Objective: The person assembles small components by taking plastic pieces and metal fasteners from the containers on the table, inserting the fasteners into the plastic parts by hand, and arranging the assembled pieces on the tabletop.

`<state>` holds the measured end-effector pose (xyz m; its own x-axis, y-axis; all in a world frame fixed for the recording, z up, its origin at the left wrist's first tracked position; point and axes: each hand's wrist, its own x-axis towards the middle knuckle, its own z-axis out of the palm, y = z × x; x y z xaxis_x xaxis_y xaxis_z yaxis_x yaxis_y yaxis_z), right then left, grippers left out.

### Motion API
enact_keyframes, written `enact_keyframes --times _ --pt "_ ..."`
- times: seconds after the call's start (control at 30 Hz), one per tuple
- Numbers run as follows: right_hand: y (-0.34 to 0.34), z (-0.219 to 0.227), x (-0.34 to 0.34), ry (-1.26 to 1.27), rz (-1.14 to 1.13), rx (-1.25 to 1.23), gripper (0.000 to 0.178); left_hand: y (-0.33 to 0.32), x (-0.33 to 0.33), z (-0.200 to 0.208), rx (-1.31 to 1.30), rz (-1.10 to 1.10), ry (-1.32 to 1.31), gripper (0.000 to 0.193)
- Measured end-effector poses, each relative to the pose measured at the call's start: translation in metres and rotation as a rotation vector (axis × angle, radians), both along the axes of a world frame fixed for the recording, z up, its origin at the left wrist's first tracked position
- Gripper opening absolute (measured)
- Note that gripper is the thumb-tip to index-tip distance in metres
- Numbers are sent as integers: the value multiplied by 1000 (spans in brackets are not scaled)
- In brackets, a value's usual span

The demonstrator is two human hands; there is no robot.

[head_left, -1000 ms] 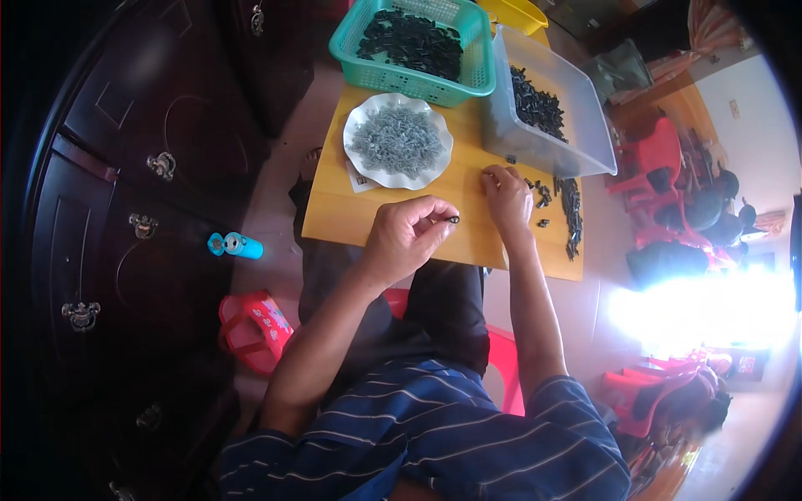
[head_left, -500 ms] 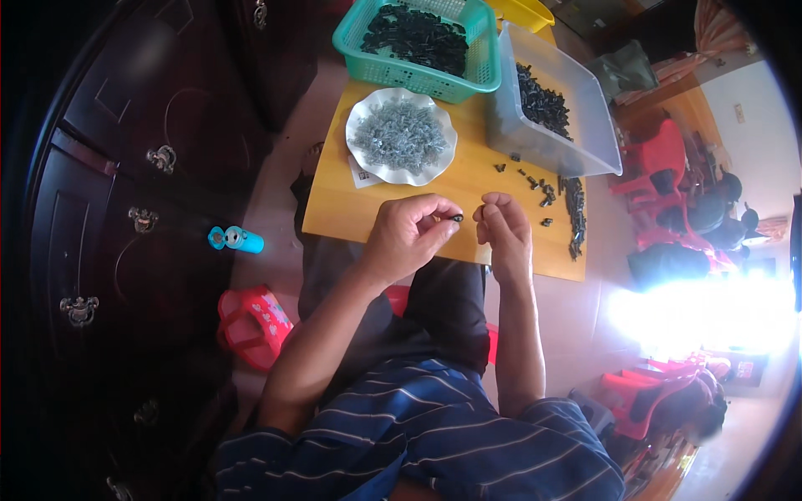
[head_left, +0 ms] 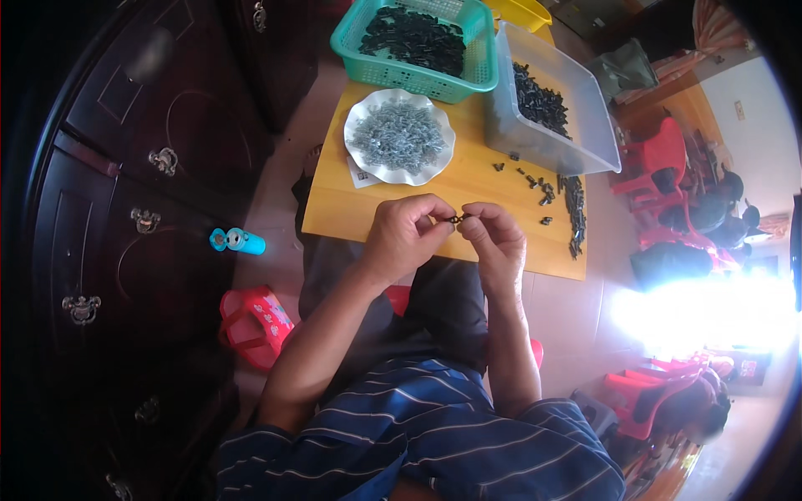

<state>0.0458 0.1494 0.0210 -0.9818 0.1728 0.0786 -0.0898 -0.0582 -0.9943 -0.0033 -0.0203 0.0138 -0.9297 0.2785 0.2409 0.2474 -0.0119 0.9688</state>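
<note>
Small black part [head_left: 456,220] is, in the head view, over the desk [head_left: 334,204], near its front edge. My left hand [head_left: 408,235] pinches it with the fingertips; my right hand [head_left: 499,244] pinches its other end. White plate [head_left: 357,159] stands beyond.

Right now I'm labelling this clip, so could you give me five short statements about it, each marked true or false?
1. The left hand and right hand meet at a dark piece. True.
2. The green basket stands left of the clear bin. True.
3. The left hand is inside the green basket. False: it is on the person's side of the plate.
4. The plate holds pale pieces. True.
5. The clear bin holds pale pieces. False: it holds black bits.
</note>
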Motion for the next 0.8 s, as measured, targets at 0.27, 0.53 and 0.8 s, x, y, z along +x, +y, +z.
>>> enact_keyframes --times 0.27,0.53,0.8 --pt "-2 -4 0 68 -34 162 13 -1 0 -2 -33 -22 36 9" --pt "-6 -6 6 -14 -87 97 13 3 2 -6 -35 64 144 10" --pt "2 -9 3 -169 -20 -63 15 -3 -2 -6 -100 -9 247 10"
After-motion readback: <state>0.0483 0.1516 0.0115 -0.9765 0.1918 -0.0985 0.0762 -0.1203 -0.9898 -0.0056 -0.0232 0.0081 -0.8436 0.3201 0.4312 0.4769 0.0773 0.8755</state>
